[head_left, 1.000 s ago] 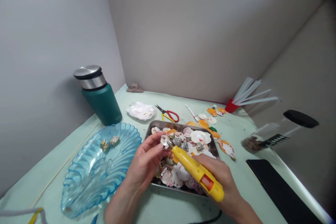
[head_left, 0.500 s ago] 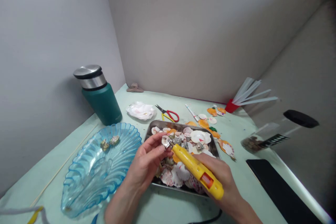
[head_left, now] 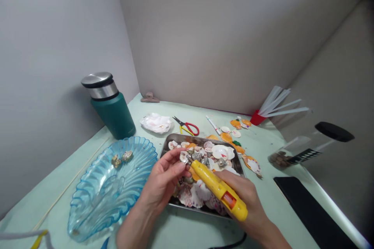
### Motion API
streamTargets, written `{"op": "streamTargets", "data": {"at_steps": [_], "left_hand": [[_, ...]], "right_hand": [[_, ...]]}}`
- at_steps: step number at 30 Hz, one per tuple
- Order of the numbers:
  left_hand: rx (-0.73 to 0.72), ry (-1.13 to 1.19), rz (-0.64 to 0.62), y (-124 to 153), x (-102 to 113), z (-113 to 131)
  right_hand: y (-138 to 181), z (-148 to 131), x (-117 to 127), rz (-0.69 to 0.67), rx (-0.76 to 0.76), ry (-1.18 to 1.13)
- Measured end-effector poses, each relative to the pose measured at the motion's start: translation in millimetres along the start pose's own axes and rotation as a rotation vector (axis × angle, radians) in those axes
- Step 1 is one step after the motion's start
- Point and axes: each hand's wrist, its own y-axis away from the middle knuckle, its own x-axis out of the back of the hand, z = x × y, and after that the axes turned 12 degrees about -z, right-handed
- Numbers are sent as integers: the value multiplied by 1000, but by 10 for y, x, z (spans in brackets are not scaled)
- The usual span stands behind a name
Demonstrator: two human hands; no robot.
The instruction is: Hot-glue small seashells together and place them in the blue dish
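Note:
Between the thumb and fingers of my left hand (head_left: 163, 179) is a small whitish shell (head_left: 184, 157), held above the tray. My right hand (head_left: 245, 194) grips a yellow hot glue gun (head_left: 217, 186), whose metal nozzle meets or nearly meets that shell; I cannot tell whether they touch. Both hands hover over a dark metal tray (head_left: 201, 212) filled with mixed seashells (head_left: 187, 195), white, speckled and orange. To the left, a blue scalloped glass dish (head_left: 96, 190) carries two small shells (head_left: 122, 158).
A green bottle (head_left: 113, 113) stands back left. Behind the tray lie a white plastic bundle (head_left: 157, 123), red-yellow scissors (head_left: 188, 128), a marker (head_left: 213, 125) and orange shells (head_left: 226, 137). Rightward are a red cup of glue sticks (head_left: 257, 118), a clear jar (head_left: 292, 153) and a black phone-like slab (head_left: 309, 206).
Almost nothing differs. The glue gun has shifted very slightly left, with its nozzle still at the shell in my left hand.

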Motion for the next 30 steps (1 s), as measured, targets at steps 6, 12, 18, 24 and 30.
{"op": "streamTargets", "data": {"at_steps": [6,12,18,24,30], "left_hand": [[-23,13,3,-5,-4,2],[-12,26,-6,-8,6,-1],[-13,59,-18,-14,22,4],[-7,77,-8,-1,3,9],[3,61,-27,-1,9,5]], "right_hand": [[-9,6,0,-1,5,8],[0,-2,4,7,9,6],[-23,-12,8,3,28,24],[-29,-6,8,3,48,23],[-16,-2,0,-14,33,29]]}}
